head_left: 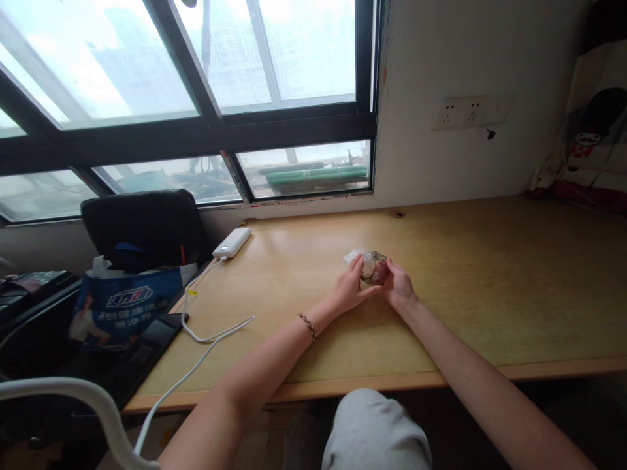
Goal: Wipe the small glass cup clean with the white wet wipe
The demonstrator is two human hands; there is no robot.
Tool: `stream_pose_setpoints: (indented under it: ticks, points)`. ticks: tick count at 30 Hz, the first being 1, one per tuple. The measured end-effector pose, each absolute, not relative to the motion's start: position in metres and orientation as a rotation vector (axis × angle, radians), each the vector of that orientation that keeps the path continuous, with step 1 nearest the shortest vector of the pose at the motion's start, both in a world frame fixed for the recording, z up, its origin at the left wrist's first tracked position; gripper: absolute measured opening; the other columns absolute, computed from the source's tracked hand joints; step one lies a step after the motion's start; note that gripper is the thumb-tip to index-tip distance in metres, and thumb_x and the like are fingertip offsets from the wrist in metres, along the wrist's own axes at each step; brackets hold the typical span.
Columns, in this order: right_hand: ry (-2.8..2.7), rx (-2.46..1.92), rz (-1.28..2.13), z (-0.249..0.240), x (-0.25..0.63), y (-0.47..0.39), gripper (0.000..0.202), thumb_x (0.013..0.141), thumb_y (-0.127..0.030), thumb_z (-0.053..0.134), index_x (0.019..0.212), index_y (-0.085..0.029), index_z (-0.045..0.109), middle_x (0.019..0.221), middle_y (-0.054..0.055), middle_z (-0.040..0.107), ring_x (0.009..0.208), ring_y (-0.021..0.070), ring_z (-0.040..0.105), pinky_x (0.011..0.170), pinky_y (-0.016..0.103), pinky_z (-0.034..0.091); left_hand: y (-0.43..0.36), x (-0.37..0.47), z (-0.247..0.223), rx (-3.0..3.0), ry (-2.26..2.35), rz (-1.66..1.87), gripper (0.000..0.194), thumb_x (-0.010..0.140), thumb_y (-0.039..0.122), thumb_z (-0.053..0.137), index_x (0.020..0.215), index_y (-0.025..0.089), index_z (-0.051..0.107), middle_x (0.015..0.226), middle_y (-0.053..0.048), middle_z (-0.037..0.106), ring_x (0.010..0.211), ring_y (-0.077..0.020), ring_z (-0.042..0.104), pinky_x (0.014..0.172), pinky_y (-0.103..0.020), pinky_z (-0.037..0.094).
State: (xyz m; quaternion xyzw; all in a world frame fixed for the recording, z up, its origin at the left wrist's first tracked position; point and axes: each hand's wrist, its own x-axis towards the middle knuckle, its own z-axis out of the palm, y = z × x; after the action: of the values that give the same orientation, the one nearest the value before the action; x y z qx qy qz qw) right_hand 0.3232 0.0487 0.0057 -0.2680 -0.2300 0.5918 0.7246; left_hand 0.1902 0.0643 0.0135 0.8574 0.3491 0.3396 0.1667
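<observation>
Where both hands meet over the table (490, 281), they clamp a small plastic-wrapped bundle (371, 266): left hand (351, 288) and right hand (399, 289) pinching it from either side, fingers closed on the wrap. Bare wood runs wide to the right of the hands; near edge lies well behind the wrists. Left of the hands, a white power bank (232, 242) and its cable (215, 334) trail toward the table's left edge. Beyond the hands: window (196, 78), white wall, wall sockets (463, 112). Far left, a blue printed bag (125, 303).
</observation>
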Motion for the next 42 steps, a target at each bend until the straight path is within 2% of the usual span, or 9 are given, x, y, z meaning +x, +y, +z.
stream_pose_setpoints:
  ticks: [3,6,12,16,23,29,32,37,42]
  points:
    - [-0.365,-0.567,1.355,0.007,0.331,0.052,0.012,0.077,-0.021,0.049,0.077,-0.016,0.059,0.073,0.002,0.065,0.064,0.0121,0.06,0.059,0.024,0.049,0.062,0.191,0.01,2.714,0.931,0.839,0.082,0.067,0.059,0.048,0.13,0.014,0.02,0.134,-0.018,0.025,0.108,-0.0287,0.046,0.08,-0.035,0.044]
    - [-0.31,-0.556,1.355,0.01,0.336,0.052,0.016,0.079,-0.02,0.045,0.078,-0.016,0.06,0.072,0.002,0.066,0.063,0.0115,0.061,0.055,0.021,0.049,0.058,0.192,0.01,2.9,0.809,0.75,0.085,0.07,0.061,0.041,0.132,0.011,0.012,0.135,-0.019,0.024,0.112,-0.0297,0.042,0.08,-0.036,0.044]
    - [-0.307,-0.568,1.391,0.014,0.336,0.049,0.02,0.08,-0.019,0.043,0.073,-0.015,0.061,0.063,0.0,0.064,0.051,0.0091,0.058,0.043,0.018,0.045,0.054,0.19,0.02,3.053,0.7,0.726,0.073,0.076,0.058,0.031,0.131,0.011,0.018,0.133,-0.02,0.027,0.101,-0.0264,0.052,0.073,-0.033,0.047]
    - [-0.327,-0.596,1.411,0.011,0.335,0.048,0.016,0.078,-0.018,0.045,0.074,-0.016,0.061,0.062,-0.001,0.064,0.049,0.0098,0.057,0.041,0.019,0.043,0.055,0.189,0.024,3.054,0.752,0.758,0.071,0.076,0.058,0.031,0.131,0.015,0.019,0.135,-0.019,0.023,0.095,-0.025,0.055,0.074,-0.034,0.046]
    - [-0.412,-0.581,1.447,0.013,0.334,0.046,0.017,0.076,-0.015,0.046,0.068,-0.016,0.06,0.058,-0.001,0.063,0.046,0.0094,0.056,0.045,0.019,0.047,0.057,0.188,0.021,2.735,0.977,0.945,0.068,0.078,0.051,0.038,0.132,0.016,0.016,0.135,-0.014,0.024,0.109,-0.0259,0.045,0.079,-0.034,0.045]
    - [-0.316,-0.561,1.388,0.02,0.339,0.045,0.019,0.078,-0.015,0.043,0.071,-0.016,0.061,0.066,0.0,0.066,0.058,0.0104,0.061,0.053,0.02,0.05,0.062,0.192,0.016,2.432,0.889,0.957,0.051,0.084,0.038,0.033,0.13,0.017,0.023,0.128,-0.013,0.037,0.092,-0.019,0.055,0.08,-0.033,0.045]
    - [-0.247,-0.548,1.346,0.019,0.344,0.048,0.022,0.079,-0.017,0.04,0.074,-0.016,0.062,0.069,0.001,0.067,0.065,0.0128,0.062,0.06,0.025,0.051,0.062,0.194,0.011,2.437,0.829,0.885,0.052,0.084,0.038,0.031,0.131,0.018,0.02,0.13,-0.013,0.034,0.095,-0.0193,0.054,0.083,-0.033,0.044]
    - [-0.188,-0.541,1.32,0.014,0.352,0.052,0.023,0.08,-0.02,0.039,0.073,-0.017,0.061,0.067,0.001,0.067,0.062,0.0137,0.062,0.056,0.026,0.051,0.058,0.195,0.005,2.643,0.813,0.8,0.072,0.08,0.046,0.038,0.133,0.01,0.006,0.136,-0.02,0.018,0.124,-0.0268,0.024,0.096,-0.041,0.031]
    - [-0.183,-0.58,1.285,0.011,0.353,0.054,0.024,0.079,-0.021,0.039,0.067,-0.018,0.059,0.061,0.001,0.065,0.058,0.013,0.061,0.057,0.025,0.051,0.049,0.199,0.012,2.867,0.69,0.749,0.082,0.077,0.051,0.039,0.133,0.007,-0.002,0.137,-0.024,0.009,0.127,-0.0297,0.004,0.099,-0.048,0.021]
